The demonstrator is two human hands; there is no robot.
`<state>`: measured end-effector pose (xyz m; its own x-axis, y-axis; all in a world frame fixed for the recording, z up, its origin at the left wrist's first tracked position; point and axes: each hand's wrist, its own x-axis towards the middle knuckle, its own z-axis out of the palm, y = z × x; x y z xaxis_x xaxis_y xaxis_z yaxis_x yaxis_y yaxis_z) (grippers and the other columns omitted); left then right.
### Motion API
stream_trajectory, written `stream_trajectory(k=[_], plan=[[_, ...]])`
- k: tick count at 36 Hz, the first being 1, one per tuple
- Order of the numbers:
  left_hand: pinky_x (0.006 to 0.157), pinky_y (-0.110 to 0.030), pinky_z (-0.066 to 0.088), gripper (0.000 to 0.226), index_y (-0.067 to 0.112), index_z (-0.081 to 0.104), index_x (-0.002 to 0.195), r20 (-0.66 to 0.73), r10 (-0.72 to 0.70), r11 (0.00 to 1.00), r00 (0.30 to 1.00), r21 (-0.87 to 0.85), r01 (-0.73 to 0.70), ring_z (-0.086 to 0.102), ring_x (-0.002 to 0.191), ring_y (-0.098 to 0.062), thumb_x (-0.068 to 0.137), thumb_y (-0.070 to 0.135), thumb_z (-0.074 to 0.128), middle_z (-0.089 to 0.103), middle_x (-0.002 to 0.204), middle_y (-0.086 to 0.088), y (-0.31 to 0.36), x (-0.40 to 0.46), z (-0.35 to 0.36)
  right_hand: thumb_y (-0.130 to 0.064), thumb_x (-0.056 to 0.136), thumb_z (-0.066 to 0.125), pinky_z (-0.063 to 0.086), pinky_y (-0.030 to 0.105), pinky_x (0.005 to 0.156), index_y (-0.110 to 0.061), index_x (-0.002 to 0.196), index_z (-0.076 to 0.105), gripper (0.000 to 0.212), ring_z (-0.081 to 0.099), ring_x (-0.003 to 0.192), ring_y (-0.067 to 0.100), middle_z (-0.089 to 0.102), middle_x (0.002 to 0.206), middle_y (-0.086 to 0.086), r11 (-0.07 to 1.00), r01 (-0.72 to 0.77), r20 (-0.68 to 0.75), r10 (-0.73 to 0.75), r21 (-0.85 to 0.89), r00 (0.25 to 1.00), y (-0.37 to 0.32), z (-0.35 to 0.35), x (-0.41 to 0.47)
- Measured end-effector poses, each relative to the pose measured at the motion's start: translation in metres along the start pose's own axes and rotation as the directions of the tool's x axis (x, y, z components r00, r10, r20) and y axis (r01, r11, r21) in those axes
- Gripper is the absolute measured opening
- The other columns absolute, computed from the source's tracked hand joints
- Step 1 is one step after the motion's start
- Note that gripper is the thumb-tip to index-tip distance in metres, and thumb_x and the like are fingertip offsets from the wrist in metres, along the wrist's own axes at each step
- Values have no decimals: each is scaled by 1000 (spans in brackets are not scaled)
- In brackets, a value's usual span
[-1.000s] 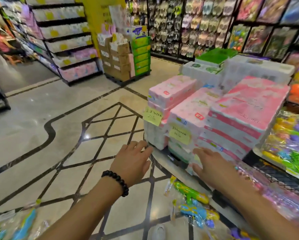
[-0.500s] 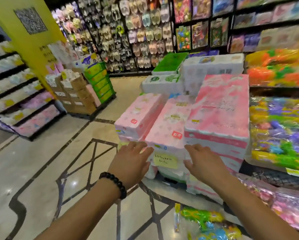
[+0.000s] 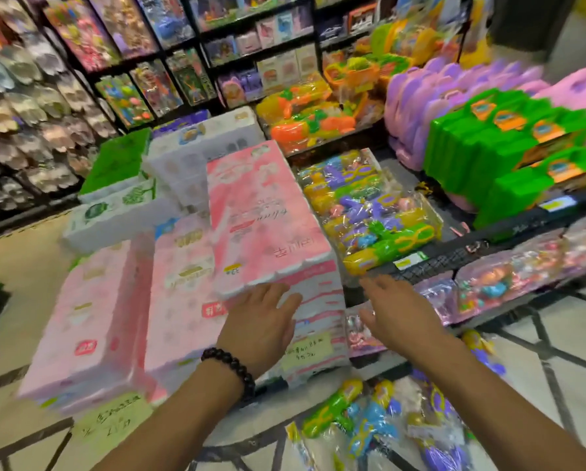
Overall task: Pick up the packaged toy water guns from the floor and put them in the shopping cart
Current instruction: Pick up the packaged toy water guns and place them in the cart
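Several packaged toy water guns (image 3: 359, 419) in clear plastic bags lie on the floor at the bottom of the view, green, blue, yellow and purple. My left hand (image 3: 261, 324), with a black bead bracelet at the wrist, is held out in the air with straight fingers in front of the pink packs. My right hand (image 3: 390, 314) is stretched out beside it, fingers relaxed, holding nothing. Both hands hover above the packaged guns, apart from them. No shopping cart is in view.
Stacks of pink tissue packs (image 3: 264, 219) stand straight ahead on the floor. A black wire shelf (image 3: 454, 256) to the right carries more bagged water guns (image 3: 369, 205) and green toy cases (image 3: 508, 158). Toy racks fill the back wall.
The view has swung to the right, bringing the wire shelf and more floor packages into sight. Both hands stay outstretched and empty in front of me.
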<state>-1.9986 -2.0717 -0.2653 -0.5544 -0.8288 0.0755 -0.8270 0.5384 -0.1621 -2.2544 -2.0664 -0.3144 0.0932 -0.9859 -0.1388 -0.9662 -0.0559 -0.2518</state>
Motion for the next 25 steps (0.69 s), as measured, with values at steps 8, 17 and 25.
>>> stream_trajectory(k=[8,17,25], plan=[[86,-48,54,38,21,63,121,-28,272,958,962,-86,-274,58,114,-34,85,28,72,61,130,-8,-22,48,54,-60,88,30,53,51,94,-26,144,40,66,54,120,36,57,132,8,936,-351,18,350,42,936,5,42,-20],[79,-49,55,46,16,67,111,-16,534,833,845,-161,-529,62,107,-38,68,17,83,64,120,-10,-21,73,111,-45,95,54,53,43,74,-38,147,39,55,57,116,33,45,145,-3,817,-559,8,564,139,826,-32,99,-58],[86,-50,51,39,16,62,122,67,636,756,768,-253,-604,55,118,-38,84,24,67,58,134,-11,2,54,199,-41,97,53,51,41,81,-31,154,27,64,49,121,32,42,147,1,763,-637,99,630,106,771,-43,174,-76]])
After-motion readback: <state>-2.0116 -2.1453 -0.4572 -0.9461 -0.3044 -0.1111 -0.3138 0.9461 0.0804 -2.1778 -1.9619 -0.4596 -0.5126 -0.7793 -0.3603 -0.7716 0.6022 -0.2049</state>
